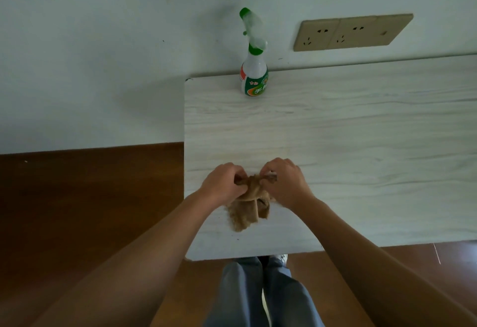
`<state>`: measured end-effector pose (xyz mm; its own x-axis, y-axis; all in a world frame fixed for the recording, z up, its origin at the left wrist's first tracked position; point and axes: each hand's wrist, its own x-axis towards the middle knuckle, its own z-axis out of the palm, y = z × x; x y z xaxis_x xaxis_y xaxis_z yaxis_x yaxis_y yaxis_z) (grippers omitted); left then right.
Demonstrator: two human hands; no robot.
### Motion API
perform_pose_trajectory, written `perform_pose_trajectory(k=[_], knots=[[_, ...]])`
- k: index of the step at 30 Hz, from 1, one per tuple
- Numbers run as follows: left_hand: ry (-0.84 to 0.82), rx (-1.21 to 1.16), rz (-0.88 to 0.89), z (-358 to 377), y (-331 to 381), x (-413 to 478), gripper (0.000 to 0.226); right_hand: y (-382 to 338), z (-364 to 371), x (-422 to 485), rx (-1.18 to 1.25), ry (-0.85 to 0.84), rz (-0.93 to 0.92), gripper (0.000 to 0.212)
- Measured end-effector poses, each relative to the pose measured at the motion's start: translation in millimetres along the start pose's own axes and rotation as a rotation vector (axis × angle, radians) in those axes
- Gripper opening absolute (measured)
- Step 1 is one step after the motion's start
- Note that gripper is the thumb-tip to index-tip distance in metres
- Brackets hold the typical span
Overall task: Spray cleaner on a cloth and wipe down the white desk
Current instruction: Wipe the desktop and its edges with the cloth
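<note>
Tan cloth (249,203) pinched by left hand (223,184) and right hand (286,182), white desk (348,146) beneath

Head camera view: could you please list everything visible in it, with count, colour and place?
spray bottle: one, white and green, upright at the desk's far edge
cloth: one, tan, bunched on the desk's near left part
desk: one, white wood-grain, against the wall
socket panel: one, beige, on the wall, right of the spray bottle
floor: one, brown, beside the desk
legs: two, grey-blue trousers, below the desk's front edge
left hand: one, gripping the cloth's left side
right hand: one, gripping the cloth's right side
</note>
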<state>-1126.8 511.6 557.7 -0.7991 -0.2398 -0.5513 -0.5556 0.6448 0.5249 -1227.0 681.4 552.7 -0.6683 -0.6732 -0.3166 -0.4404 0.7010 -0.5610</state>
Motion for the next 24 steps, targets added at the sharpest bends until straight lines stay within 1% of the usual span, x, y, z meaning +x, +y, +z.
perform_pose_trajectory(k=[2,3,4,7,8,9,10,11,13,14,16,17,18,20,22,24], knots=[[-0.003,-0.117,-0.04,-3.9,-1.4,0.0,0.015,1.7,-6.4,-11.4,0.037,0.071,-0.044,0.01],[-0.003,-0.156,-0.045,-6.3,-1.5,-0.1,0.012,4.7,-10.4,-20.1,0.053,0.064,-0.063,0.01],[-0.001,-0.176,-0.042,-8.8,-1.0,-0.3,0.011,8.1,-14.7,-29.9,0.056,0.023,-0.072,0.01],[0.062,-0.219,-0.055,-13.8,0.5,0.1,0.006,18.7,-27.3,-57.4,0.004,-0.216,-0.092,0.005],[0.102,-0.218,-0.067,-14.4,0.2,0.9,0.004,22.4,-30.0,-62.3,-0.013,-0.252,-0.102,0.009],[0.14,-0.212,-0.081,-14.3,-0.6,2.0,0.003,25.1,-32.3,-64.2,-0.006,-0.245,-0.098,0.012],[0.164,-0.206,-0.093,-13.8,-1.4,3.1,0.003,27.3,-33.5,-61.9,0.014,-0.199,-0.079,0.011],[0.168,-0.195,-0.1,-13.2,-2.0,4.2,0.01,29.1,-33.1,-56.1,0.037,-0.126,-0.056,0.007],[0.126,-0.152,-0.105,-11.5,-3.2,6.1,0.024,31.4,-29.2,-39.6,0.026,0.027,0.017,0.007],[0.1,-0.119,-0.1,-10.4,-3.8,6.6,0.028,32.1,-26.1,-30.5,0.009,0.061,0.059,0.013],[0.062,-0.036,-0.077,-7.2,-6.2,5.7,0.031,31.9,-20.5,-15.1,-0.024,0.023,0.126,0.029],[0.051,0.011,-0.056,-5.4,-7.1,4.1,0.031,30.6,-18.1,-9.4,-0.05,-0.015,0.139,0.032],[0.051,0.054,-0.029,-3.4,-7.6,1.8,0.029,28.8,-15.7,-5.6,-0.086,-0.046,0.126,0.03],[0.088,0.123,0.033,1.3,-7.0,-3.5,0.021,25.0,-12.0,-3.3,-0.15,-0.068,0.057,0.018],[0.145,0.165,0.086,4.8,-5.3,-7.7,0.013,24.3,-10.7,-7.1,-0.14,-0.081,0.01,0.009],[0.171,0.143,0.104,5.7,-3.9,-8.9,0.01,26.3,-13.3,-12.1,-0.082,-0.099,0.016,0.01]])
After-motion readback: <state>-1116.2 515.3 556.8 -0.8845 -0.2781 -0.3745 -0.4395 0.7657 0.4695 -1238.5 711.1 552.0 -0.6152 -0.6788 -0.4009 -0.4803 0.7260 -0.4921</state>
